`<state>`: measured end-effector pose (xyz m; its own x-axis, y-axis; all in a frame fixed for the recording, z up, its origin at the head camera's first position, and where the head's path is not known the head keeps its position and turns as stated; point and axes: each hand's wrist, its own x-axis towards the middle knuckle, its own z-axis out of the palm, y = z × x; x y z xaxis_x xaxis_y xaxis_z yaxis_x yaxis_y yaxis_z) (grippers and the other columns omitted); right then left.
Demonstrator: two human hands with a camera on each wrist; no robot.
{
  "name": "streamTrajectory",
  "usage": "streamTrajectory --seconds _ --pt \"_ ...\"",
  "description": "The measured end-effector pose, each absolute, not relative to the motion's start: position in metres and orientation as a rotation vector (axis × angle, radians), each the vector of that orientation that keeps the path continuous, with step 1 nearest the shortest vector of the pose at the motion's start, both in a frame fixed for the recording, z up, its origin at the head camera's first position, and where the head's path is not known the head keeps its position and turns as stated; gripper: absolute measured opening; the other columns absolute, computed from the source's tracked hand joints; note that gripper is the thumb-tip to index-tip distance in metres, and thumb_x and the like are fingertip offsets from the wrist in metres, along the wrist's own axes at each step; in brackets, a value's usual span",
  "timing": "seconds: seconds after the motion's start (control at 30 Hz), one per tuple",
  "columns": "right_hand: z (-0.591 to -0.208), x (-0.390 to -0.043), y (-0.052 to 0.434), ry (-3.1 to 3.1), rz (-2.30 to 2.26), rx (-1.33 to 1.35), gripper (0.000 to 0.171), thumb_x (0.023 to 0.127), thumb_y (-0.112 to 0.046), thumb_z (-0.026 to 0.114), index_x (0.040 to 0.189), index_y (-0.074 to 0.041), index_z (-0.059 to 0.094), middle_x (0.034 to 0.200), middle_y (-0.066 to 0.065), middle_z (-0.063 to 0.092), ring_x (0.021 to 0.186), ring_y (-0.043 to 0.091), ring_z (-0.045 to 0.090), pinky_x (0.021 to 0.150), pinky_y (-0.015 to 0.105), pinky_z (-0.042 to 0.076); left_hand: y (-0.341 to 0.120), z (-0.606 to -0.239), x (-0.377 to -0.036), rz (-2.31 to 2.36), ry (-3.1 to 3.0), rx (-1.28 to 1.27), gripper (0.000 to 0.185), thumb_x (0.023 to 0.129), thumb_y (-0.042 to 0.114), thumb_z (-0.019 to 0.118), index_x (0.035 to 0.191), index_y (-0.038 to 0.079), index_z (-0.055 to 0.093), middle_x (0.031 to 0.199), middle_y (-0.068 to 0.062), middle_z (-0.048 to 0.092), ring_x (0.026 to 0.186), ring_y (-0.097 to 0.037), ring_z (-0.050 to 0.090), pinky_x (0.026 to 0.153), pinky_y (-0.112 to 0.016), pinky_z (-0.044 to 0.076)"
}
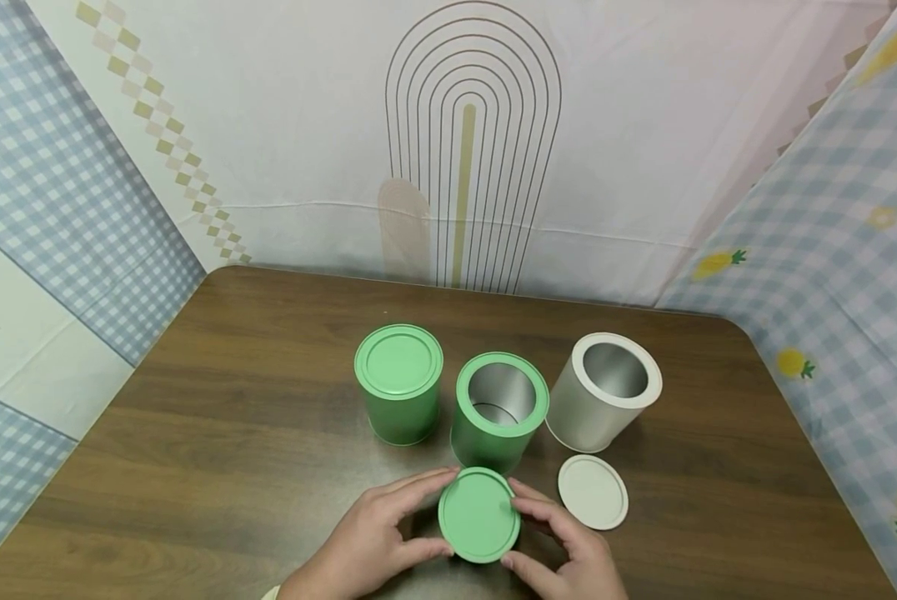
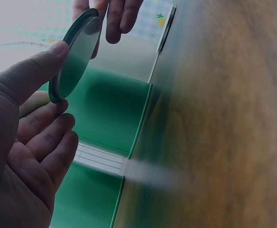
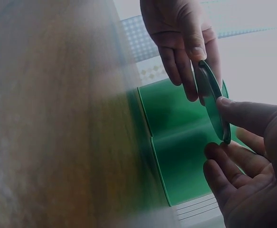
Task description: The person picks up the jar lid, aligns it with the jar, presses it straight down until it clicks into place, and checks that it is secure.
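Observation:
A round green lid (image 1: 479, 514) is lifted off the table, just in front of an open green tin (image 1: 499, 412). My left hand (image 1: 420, 517) pinches its left edge between thumb and fingers. My right hand (image 1: 529, 523) pinches its right edge the same way. In the left wrist view the green lid (image 2: 74, 52) sits edge-on under my left thumb, with the right hand's fingers (image 2: 115, 16) on its far rim. In the right wrist view my right thumb lies on the green lid (image 3: 212, 99), and the left hand (image 3: 181, 38) holds the far side.
A closed green tin (image 1: 398, 383) stands left of the open one. An open silver tin with a white rim (image 1: 604, 392) stands to the right, its white lid (image 1: 593, 492) flat on the brown wooden table (image 1: 193, 467). Cloth backdrops enclose the table.

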<state>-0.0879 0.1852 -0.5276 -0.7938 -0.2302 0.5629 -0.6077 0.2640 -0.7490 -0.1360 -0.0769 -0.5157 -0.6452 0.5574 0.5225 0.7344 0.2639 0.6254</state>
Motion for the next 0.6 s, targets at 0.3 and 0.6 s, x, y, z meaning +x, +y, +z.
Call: streamTrajectory --seconds 0.3,0.6 --pt "-0.5276 -0.0868 0.1843 -2.215 1.546 0.748 0.057 0.072 0.008 0.086 0.124 0.0 0.063 0.133 0.022 0.062 0.121 0.012 0.062 0.093 0.021 0.053 -0.0764 -0.5149 -0.1352 -1.326 -2.325 -1.202 0.071 0.08 0.027 0.085 0.143 0.011 0.056 0.14 -0.002 0.06 0.124 -0.018 0.061 0.095 -0.036 0.055" --pt "-0.5272 -0.0869 0.1843 -2.212 1.55 0.746 0.057 0.072 0.008 0.085 0.124 0.001 0.063 0.133 0.021 0.062 0.121 0.012 0.062 0.093 0.022 0.053 -0.0767 -0.5156 -0.1352 -1.336 -2.316 -1.203 0.072 0.079 0.026 0.085 0.143 0.01 0.056 0.14 -0.003 0.06 0.124 -0.019 0.061 0.096 -0.034 0.054"
